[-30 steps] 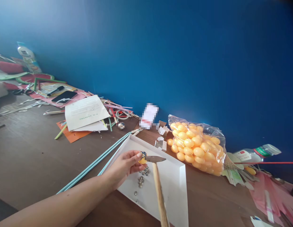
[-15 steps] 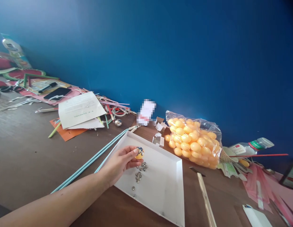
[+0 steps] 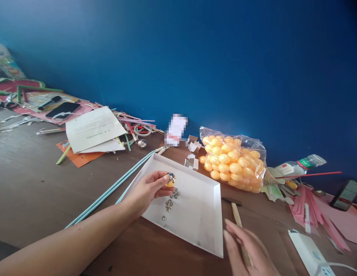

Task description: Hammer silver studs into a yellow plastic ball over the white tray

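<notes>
Shows, across the upper half of the frame, a plain blue wall (image 3: 178, 57). Below it, a brown worktop (image 3: 63, 191), cluttered along the wall from far left to far right. At lower centre, a shallow white tray (image 3: 195, 211) with raised edges. Reaching in from the lower left corner, a bare forearm ending in the left hand (image 3: 146, 191), above the left part of the tray. Right of centre, against the wall, a clear bag (image 3: 252, 142) full of orange balls (image 3: 235, 167). At the bottom edge, right of centre, the right hand (image 3: 256, 249), blurred, with thumb and fingers spread apart. Left of centre, a printed white sheet (image 3: 93, 128) on orange paper. Running from lower left to the tray's top corner, a pair of pale blue cords (image 3: 109, 190). Just right of the tray, a hammer (image 3: 236, 216) with a wooden handle, partly hidden by the right hand; cannot tell whether touched by it. Farther right, a lying plastic bottle (image 3: 296, 167), a white power strip (image 3: 308, 249) and a phone (image 3: 346, 194). At frame centre, pinched in the left hand's fingers, a yellow ball (image 3: 170, 183) with shiny silver pieces covering its top. Smallest, in the tray just below, loose clusters of silver studs (image 3: 168, 206).
</notes>
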Demonstrator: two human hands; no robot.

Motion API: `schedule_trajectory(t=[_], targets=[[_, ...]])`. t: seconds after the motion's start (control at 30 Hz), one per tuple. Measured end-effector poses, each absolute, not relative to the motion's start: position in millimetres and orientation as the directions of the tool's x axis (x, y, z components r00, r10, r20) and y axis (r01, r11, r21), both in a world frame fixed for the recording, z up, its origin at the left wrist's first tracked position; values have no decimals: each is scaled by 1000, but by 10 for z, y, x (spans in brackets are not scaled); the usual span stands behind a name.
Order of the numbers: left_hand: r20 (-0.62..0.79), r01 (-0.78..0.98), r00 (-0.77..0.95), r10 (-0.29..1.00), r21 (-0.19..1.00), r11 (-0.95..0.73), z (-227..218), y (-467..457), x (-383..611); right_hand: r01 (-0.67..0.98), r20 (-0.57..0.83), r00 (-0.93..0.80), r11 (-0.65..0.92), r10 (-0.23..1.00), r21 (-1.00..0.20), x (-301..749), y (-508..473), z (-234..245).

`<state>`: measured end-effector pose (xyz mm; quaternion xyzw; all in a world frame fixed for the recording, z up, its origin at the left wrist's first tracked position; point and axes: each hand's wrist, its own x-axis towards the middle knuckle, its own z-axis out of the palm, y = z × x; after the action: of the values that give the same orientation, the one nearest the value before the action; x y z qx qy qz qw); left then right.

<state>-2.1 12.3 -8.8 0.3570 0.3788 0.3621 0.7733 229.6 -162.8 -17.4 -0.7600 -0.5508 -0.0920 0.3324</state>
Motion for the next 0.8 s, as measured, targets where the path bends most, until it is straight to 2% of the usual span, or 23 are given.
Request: schedule_trajectory(t=[0.07,0.13,0.33,0.53,0.6,0.7,0.8], targets=[[-317,-286,434,844,840,462,-99,134,-19,924,472,203,-8,858,-382,2114,-1336,-65],[-306,-289,421,854,847,446,-105,143,-17,939,389,94,47,916,-339,1954,-1060,18],[-296,-292,413,861,853,433,-115,157,-2,968,72,72,-52,995,-245,1612,-546,17],[-305,-289,429,850,846,449,-116,150,2,973,16,107,-101,994,-209,1547,-475,-121],[-309,-293,424,851,842,452,-107,149,1,955,22,109,-99,994,-278,1577,-492,-121],[-313,-310,428,848,830,463,-97,155,-1,873,62,137,-91,989,-479,1655,-520,-128],[-322,-316,443,837,817,482,-100,164,0,724,103,195,-72,975,-686,1730,-549,-164]])
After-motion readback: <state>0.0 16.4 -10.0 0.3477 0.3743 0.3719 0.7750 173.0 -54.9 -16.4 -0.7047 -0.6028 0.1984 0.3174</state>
